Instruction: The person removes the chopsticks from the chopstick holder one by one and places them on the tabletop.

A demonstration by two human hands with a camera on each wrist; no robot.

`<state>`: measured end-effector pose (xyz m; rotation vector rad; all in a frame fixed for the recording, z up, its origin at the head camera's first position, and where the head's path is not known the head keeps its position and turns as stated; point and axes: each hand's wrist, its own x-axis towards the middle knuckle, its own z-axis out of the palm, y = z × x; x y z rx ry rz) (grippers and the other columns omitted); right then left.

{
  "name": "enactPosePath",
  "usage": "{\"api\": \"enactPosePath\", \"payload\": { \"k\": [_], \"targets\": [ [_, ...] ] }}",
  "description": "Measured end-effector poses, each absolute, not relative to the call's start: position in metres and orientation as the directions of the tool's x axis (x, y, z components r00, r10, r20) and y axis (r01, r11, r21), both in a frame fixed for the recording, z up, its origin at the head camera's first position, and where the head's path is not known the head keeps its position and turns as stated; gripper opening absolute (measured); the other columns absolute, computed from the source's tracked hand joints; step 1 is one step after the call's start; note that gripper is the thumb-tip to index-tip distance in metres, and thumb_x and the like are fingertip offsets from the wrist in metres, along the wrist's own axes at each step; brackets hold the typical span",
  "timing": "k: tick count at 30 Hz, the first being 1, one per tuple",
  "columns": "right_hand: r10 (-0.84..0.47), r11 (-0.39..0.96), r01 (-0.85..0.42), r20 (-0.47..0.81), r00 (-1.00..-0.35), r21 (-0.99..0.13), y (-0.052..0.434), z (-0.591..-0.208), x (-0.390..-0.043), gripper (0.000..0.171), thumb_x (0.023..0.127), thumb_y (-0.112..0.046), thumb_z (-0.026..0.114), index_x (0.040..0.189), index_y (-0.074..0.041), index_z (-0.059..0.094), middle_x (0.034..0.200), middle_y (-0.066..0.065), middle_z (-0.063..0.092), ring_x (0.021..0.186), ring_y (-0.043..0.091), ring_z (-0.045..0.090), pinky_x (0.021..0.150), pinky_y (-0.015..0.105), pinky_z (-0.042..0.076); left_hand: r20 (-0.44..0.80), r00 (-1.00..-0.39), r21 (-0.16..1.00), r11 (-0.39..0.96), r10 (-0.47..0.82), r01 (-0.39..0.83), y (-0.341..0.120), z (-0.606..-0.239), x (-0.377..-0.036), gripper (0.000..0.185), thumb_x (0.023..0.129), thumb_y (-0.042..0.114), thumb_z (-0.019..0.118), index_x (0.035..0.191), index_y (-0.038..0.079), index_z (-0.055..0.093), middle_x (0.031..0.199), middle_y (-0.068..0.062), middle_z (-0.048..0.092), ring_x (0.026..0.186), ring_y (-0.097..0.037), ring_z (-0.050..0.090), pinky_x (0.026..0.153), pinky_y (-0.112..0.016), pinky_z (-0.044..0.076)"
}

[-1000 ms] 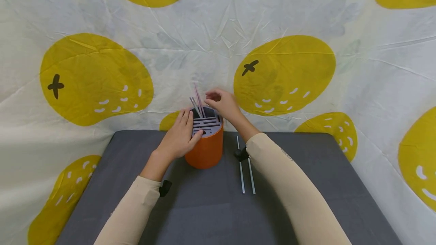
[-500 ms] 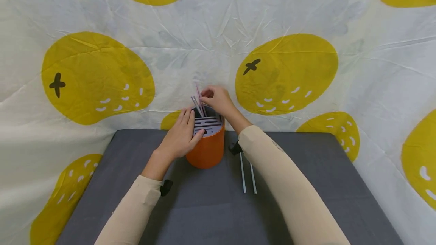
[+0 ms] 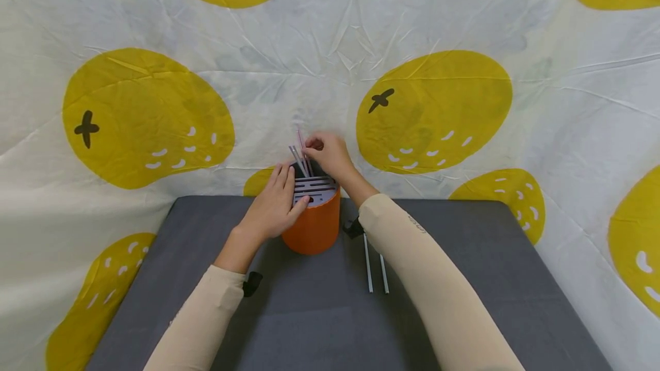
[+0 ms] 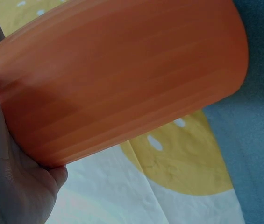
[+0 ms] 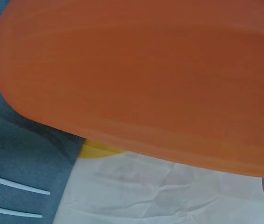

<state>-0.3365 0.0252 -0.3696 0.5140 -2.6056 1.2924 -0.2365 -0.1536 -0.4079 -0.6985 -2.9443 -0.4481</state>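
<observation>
An orange cylindrical utensil holder (image 3: 311, 228) with a grey slotted top (image 3: 315, 192) stands near the back of the table; its wall fills much of both wrist views. Thin chopsticks, some grey (image 3: 298, 160) and some pink (image 3: 299, 136), lean up out of its rear opening. My left hand (image 3: 272, 202) rests on the left of the rim, fingers straight, thumb across the front of the top. Above the rear opening, my right hand (image 3: 330, 155) pinches a pink chopstick between thumb and fingertips. The lower ends of the chopsticks are hidden inside the holder.
Two pale chopsticks (image 3: 368, 268) lie side by side on the dark grey table (image 3: 319, 325), partly under the right forearm. Just behind the table hangs a white cloth (image 3: 289, 96) with yellow fruit shapes.
My right hand has moved slightly left to the chopsticks and now pinches a pink one. My left hand stays on the rim.
</observation>
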Motion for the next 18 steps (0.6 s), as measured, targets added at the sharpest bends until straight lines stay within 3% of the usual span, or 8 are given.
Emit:
{"api": "enactPosePath", "payload": {
  "k": [7, 18],
  "targets": [
    [-0.193, 0.538, -0.379, 0.327, -0.925, -0.753, 0.031, -0.368, -0.334, 0.014, 0.098, -0.022, 0.073, 0.104, -0.009, 0.074, 0.101, 0.007, 0.074, 0.092, 0.02, 0.07, 0.083, 0.032, 0.06, 0.134, -0.898, 0.267, 0.858, 0.419, 0.44, -0.154, -0.408, -0.237, 0.082, 0.109, 0.054, 0.03, 0.163, -0.005, 0.012, 0.173, -0.022, 0.004, 0.162, -0.036, -0.002, 0.131, -0.05, 0.012],
    [-0.156, 0.286, -0.417, 0.388, -0.908, -0.863, 0.05, -0.345, -0.328, 0.014, 0.098, -0.01, 0.072, 0.106, 0.001, 0.072, 0.1, 0.017, 0.073, 0.091, 0.027, 0.073, 0.084, 0.031, 0.063, 0.135, -0.902, 0.265, 0.863, 0.409, 0.431, -0.151, -0.406, -0.237, 0.083, 0.108, 0.053, 0.032, 0.163, -0.005, 0.012, 0.173, -0.022, 0.006, 0.161, -0.039, 0.004, 0.13, -0.049, 0.013]
  ]
}}
